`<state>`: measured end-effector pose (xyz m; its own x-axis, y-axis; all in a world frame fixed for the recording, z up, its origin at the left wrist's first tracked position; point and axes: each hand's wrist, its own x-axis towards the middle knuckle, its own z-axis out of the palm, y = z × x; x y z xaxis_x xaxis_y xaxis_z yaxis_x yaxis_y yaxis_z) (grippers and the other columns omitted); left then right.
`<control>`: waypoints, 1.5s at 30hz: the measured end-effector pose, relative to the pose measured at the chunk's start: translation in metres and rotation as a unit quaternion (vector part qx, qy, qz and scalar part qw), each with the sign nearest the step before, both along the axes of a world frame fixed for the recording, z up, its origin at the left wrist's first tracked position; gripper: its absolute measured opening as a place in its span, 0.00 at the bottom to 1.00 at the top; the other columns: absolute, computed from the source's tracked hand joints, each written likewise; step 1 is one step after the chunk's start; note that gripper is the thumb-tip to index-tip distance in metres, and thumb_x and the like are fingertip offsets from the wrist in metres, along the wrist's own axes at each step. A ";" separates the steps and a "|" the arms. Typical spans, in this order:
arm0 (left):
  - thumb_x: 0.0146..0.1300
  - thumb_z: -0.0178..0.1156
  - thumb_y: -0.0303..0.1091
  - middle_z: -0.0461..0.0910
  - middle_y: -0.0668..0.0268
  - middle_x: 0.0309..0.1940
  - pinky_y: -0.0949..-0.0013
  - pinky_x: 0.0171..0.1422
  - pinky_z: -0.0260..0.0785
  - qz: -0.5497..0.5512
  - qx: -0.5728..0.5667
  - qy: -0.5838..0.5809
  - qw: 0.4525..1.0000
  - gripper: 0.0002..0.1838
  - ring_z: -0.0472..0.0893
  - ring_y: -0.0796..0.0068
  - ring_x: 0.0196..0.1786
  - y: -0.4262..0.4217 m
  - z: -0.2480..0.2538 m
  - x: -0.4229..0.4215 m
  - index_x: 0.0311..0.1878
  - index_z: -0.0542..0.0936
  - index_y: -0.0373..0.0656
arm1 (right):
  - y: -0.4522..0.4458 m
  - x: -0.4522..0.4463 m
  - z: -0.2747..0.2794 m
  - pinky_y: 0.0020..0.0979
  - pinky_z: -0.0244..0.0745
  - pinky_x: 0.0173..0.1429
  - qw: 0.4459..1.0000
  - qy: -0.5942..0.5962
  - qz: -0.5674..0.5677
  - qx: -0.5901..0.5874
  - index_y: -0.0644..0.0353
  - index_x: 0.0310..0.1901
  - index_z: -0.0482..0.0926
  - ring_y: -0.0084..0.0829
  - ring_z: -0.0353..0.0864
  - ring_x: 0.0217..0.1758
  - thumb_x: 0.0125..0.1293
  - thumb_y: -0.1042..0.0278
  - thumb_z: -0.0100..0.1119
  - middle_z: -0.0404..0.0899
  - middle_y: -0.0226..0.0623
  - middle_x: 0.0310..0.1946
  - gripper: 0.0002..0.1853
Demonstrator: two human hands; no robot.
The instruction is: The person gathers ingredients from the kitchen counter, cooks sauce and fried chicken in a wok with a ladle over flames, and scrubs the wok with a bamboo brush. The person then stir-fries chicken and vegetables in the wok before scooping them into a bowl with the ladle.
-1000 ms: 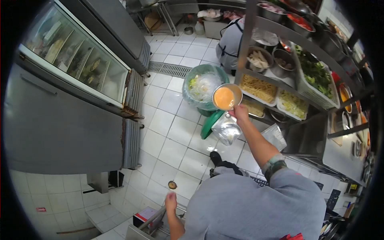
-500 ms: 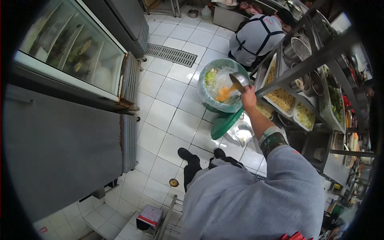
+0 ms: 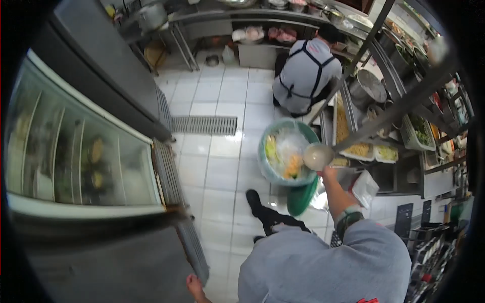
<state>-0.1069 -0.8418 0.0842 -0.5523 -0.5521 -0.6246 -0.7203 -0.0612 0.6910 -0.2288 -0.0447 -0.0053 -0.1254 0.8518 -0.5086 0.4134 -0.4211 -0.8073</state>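
Observation:
My right hand (image 3: 328,173) grips the edge of a metal bowl (image 3: 318,156), tilted over the right rim of a bin (image 3: 262,161) lined with a clear greenish bag. Only a pale film shows inside the bowl. In the bin lie clear plastic, yellow-green scraps (image 3: 271,147) and an orange mass (image 3: 293,166) near the bowl. A green lid (image 3: 302,198) leans below the bin. Low in the view, my left hand (image 3: 194,284) is beside the grey cabinet's edge, loosely curled with nothing visible in it.
A co-worker (image 3: 308,76) crouches beyond the bin. Shelves with noodles (image 3: 358,149), greens (image 3: 419,132) and metal pots (image 3: 368,87) stand on the right. A glass-door fridge (image 3: 86,151) is on the left, and a floor drain (image 3: 204,125) lies ahead.
Orange liquid was in the bowl, then poured into the bin; now the bowl is nearly empty. My left hand, out of view half a second ago, shows again. The view has turned.

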 end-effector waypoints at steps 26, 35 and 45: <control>0.67 0.56 0.34 0.75 0.69 0.23 0.71 0.21 0.64 -0.258 0.073 -0.132 0.955 0.06 0.74 0.76 0.23 0.083 -0.065 -0.610 0.38 0.79 0.44 | -0.019 -0.415 0.043 0.32 0.86 0.39 0.942 0.272 -0.089 -0.178 0.66 0.48 0.75 0.35 0.85 0.37 0.67 0.72 0.49 0.80 0.43 0.40 0.11; 0.66 0.56 0.32 0.75 0.70 0.23 0.73 0.20 0.62 -0.320 0.035 0.036 0.946 0.03 0.72 0.78 0.21 0.162 -0.056 -0.899 0.37 0.78 0.45 | 0.009 -0.565 0.095 0.30 0.85 0.36 0.935 0.300 -0.151 -0.112 0.65 0.46 0.72 0.35 0.83 0.34 0.67 0.74 0.49 0.79 0.44 0.39 0.08; 0.67 0.55 0.35 0.74 0.69 0.26 0.71 0.21 0.62 -0.442 0.050 -0.131 0.886 0.05 0.71 0.77 0.22 0.293 -0.078 -0.998 0.39 0.75 0.45 | 0.187 -0.792 0.202 0.27 0.82 0.33 0.924 0.358 -0.128 -0.031 0.62 0.41 0.73 0.29 0.82 0.30 0.69 0.73 0.52 0.81 0.38 0.36 0.04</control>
<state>-1.1048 -0.5484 0.0063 -0.5709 0.0893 -0.8161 -0.6513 0.5560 0.5164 -1.0211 0.1425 0.1964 -0.2474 0.8726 -0.4211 -0.3377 -0.4850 -0.8066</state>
